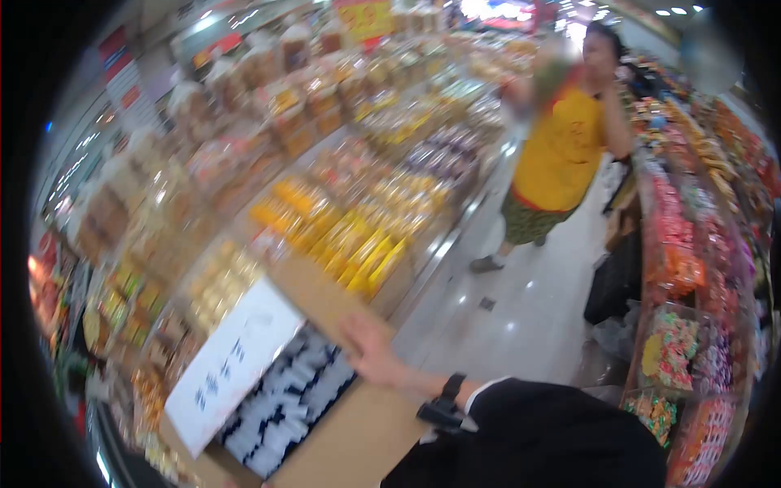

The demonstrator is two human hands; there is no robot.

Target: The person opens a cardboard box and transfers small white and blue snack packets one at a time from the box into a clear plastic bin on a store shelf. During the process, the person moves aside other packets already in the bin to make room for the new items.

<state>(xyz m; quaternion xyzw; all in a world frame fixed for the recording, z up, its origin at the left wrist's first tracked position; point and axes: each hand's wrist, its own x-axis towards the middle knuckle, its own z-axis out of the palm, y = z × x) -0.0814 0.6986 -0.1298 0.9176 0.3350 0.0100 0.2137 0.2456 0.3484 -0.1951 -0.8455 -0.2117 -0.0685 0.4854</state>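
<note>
An open cardboard box point(370, 427) fills the lower middle of the view, tilted toward the left. Inside lie rows of small dark-and-white wrapped packets point(289, 398). A white sheet point(236, 366) with dark handwriting stands slanted along the packets' left side. My right hand point(373, 350) reaches in from the lower right and is closed on the box's side edge, its fingers blurred toward the packets. A dark watch point(446, 404) sits on that wrist, below a black sleeve point(537, 439). My left hand is outside the view.
A long display of packaged bread and cakes point(358, 187) runs along the left. Candy bins point(679, 260) line the right side. Between them, a person in a yellow apron point(565, 150) stands in the tiled aisle point(496, 333), one hand raised near the head.
</note>
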